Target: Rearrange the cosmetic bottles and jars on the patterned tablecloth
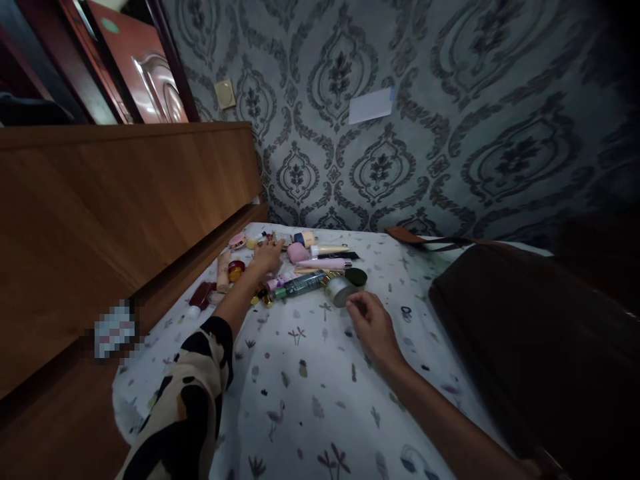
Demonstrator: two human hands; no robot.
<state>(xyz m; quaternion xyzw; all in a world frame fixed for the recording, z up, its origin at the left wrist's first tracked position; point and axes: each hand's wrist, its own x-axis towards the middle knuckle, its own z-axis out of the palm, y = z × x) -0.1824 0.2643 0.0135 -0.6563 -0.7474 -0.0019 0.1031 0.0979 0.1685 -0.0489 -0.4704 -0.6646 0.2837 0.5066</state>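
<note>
Where small cosmetics lie crowded, a knock could be passed along

Because the containers are packed so closely on the white patterned cloth (pixel 310 373), a neighbour could easily be nudged by either hand. If the round silver-grey jar (pixel 340 291) were pushed sideways, the clear cylindrical bottle with a green cap (pixel 303 285) might be set rolling, since soft folds would offer little to stop it. Small pieces near the left hand (pixel 269 257) could be swept aside by the forearm, which is stretched low across the group.

The jar is seen at the near right edge of the cluster, just beside the dark green round lid (pixel 356 277). A smooth, dull, pale surface is shown; whether it is upright or tipped cannot be told.

The right hand (pixel 369 320) is held at the jar's edge, its fingers curled and narrow; whether the jar is gripped cannot be told. The left fingers are extended over the far items, and any hold is hidden.
</note>
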